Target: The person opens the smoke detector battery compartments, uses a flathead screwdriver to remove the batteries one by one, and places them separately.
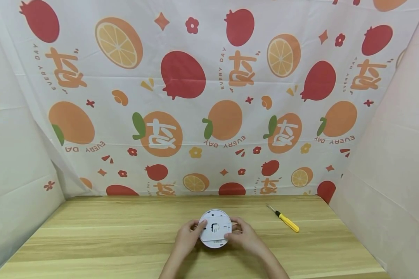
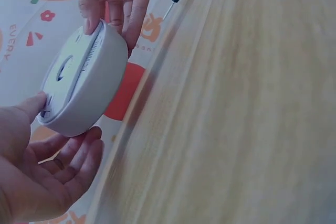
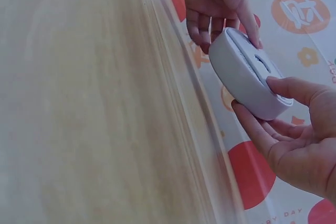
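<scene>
A round white plastic device [image 1: 214, 237] is held between both hands over the wooden table, its flat face with a raised panel and a central round opening turned up. My left hand [image 1: 187, 237] grips its left edge, thumb on the face and fingers beneath. On the opposite edge my right hand [image 1: 247, 237] grips it the same way, its thumb near the panel's lower right corner. In the left wrist view the device [image 2: 102, 90] shows a thick, smooth side wall. From the right wrist, the device [image 3: 244, 77] is seen tilted, with fingers under its rim.
A screwdriver [image 1: 289, 223] with a yellow handle and black collar lies to the right, tip pointing away to the back left. The wooden table [image 1: 108, 232] ends at a fruit-patterned cloth [image 1: 195, 162] behind; pale cloth walls [image 1: 387, 174] stand on both sides.
</scene>
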A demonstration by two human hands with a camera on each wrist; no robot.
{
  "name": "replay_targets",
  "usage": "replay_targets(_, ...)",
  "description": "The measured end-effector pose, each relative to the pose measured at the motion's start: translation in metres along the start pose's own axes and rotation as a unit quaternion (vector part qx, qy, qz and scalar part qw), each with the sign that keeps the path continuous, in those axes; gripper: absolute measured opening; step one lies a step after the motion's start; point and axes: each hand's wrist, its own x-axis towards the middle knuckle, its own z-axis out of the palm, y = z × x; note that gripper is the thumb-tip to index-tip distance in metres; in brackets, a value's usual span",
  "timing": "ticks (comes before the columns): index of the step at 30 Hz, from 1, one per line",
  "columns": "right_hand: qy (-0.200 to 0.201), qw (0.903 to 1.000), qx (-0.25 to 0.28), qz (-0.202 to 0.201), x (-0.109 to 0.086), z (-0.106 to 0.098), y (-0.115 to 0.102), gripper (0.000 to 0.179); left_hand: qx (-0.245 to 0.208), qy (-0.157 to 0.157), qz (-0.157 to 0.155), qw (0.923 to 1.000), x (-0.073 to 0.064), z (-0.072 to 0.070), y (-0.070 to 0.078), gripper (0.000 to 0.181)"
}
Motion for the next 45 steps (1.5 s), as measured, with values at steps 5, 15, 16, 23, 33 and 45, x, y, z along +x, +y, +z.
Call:
replay_targets(5, 0.000, 0.9987, 0.049, 0.013, -0.0019, 0.0035, 0.0002, 0.059, -0.047, -0.032, -0.018, 0.9983, 0.0001, -0.0003, -0.0021, 0.041)
replay_targets(15, 0.011, 0.9924, 0.110, 0.056, -0.0024, 0.0084, 0.0045, 0.059, -0.119, -0.079, -0.043, 0.9887, 0.0012, 0.0002, -0.0058, 0.050)
replay_targets(16, 0.011, 0.9922, 0.111, 0.056, -0.0024, 0.0086, 0.0049, 0.059, -0.119, -0.081, -0.046, 0.9885, 0.0013, -0.0001, -0.0057, 0.050)
replay_targets(23, 0.013, 0.9920, 0.107, 0.066, -0.0017, 0.0094, 0.0082, 0.059, -0.102, -0.088, -0.061, 0.9889, 0.0018, -0.0010, -0.0044, 0.051)
replay_targets(33, 0.011, 0.9929, 0.095, 0.070, -0.0026, 0.0096, 0.0076, 0.057, -0.054, -0.084, -0.031, 0.9946, -0.0005, -0.0003, -0.0047, 0.047)
replay_targets(45, 0.012, 0.9926, 0.091, 0.080, -0.0023, 0.0086, 0.0089, 0.056, -0.018, -0.073, -0.010, 0.9971, -0.0015, 0.0006, -0.0040, 0.049)
